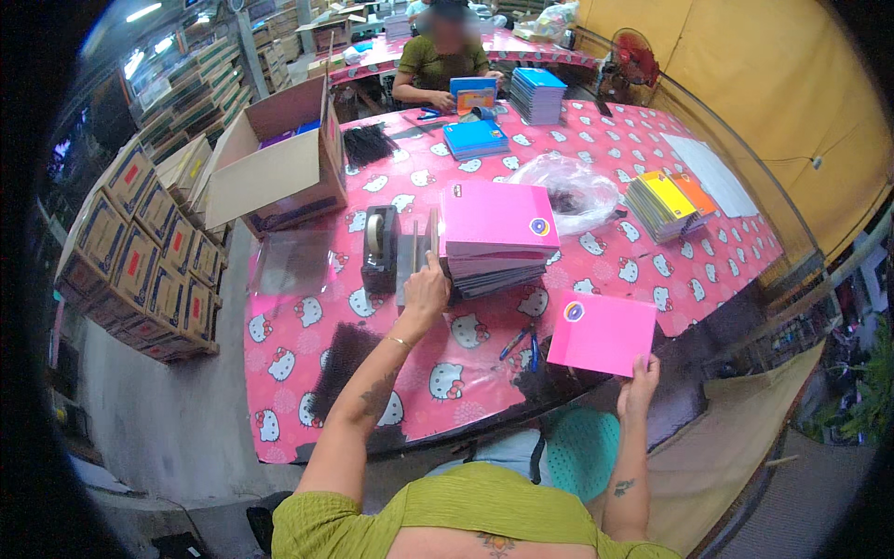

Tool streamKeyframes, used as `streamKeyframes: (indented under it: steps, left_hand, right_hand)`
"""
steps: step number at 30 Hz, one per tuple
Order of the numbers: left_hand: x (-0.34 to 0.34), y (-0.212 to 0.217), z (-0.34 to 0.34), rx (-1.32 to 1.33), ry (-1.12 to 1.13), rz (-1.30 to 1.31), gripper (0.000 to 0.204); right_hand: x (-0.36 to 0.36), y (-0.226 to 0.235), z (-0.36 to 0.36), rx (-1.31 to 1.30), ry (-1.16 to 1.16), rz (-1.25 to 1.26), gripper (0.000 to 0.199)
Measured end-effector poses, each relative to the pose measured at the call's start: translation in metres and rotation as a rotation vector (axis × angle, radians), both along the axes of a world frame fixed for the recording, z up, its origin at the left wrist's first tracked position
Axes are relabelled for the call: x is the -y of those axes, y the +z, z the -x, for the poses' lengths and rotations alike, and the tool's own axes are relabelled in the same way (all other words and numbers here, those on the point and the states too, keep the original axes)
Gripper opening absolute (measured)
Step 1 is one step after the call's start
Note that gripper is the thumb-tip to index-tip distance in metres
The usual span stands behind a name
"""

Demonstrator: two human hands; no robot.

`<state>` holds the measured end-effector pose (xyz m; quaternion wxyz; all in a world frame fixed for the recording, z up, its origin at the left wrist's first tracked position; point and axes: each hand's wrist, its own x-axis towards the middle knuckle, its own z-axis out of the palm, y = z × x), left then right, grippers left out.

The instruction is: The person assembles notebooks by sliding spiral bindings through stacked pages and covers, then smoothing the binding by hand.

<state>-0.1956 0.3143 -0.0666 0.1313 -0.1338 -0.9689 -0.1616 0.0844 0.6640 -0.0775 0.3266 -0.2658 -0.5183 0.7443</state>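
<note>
Starting at the left, stacked cartons point(140, 261) stand off the table point(419, 415), and 1 open carton point(270, 182) sits at its edge, flap spread toward the left. Next, 1 black tape dispenser point(380, 247) stands near the left hand point(427, 287), apparently for easy reach. That hand extends its index finger to a narrow upright piece point(431, 231) beside the pink stack point(498, 219); whether it grips or merely touches cannot be told. The squared pile probably keeps its edges aligned. Further right, pens point(533, 352) lie near 1 pink booklet point(603, 334), raised at the table's near edge. The right hand point(639, 380) pinches its lower right corner, seemingly to leave the face unobstructed. Yellow notebooks point(663, 205) lie beyond.
</note>
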Motion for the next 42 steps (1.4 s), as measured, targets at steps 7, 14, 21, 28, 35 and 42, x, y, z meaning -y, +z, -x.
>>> streamKeyframes:
  steps: [7, 14, 21, 28, 35, 42]
  left_hand:
    - [-0.013, -0.010, 0.005, -0.113, -0.022, 0.107, 0.043]
    - [-0.013, -0.004, -0.007, -0.193, -0.123, 0.024, 0.046]
    - [-0.001, 0.031, -0.023, -0.211, -0.122, 0.088, 0.052]
    - [-0.013, 0.079, -0.091, -0.130, -0.119, 0.055, 0.043]
    - [0.010, 0.067, -0.177, -0.231, -0.038, -0.156, 0.038]
    - [-0.016, 0.045, -0.229, -0.398, 0.050, -0.206, 0.038]
  right_hand:
    - [0.009, -0.064, 0.004, 0.199, 0.059, 0.024, 0.021]
    - [-0.037, -0.085, 0.025, 0.549, 0.170, -0.088, 0.029]
    - [0.022, -0.053, 0.115, 0.541, 0.108, -1.170, 0.054]
    - [0.115, -0.043, 0.223, 0.233, 0.578, 0.785, 0.042]
    - [0.117, -0.067, 0.249, 0.037, 0.600, 0.744, 0.035]
    - [0.115, -0.090, 0.299, -0.077, 0.799, 0.810, 0.029]
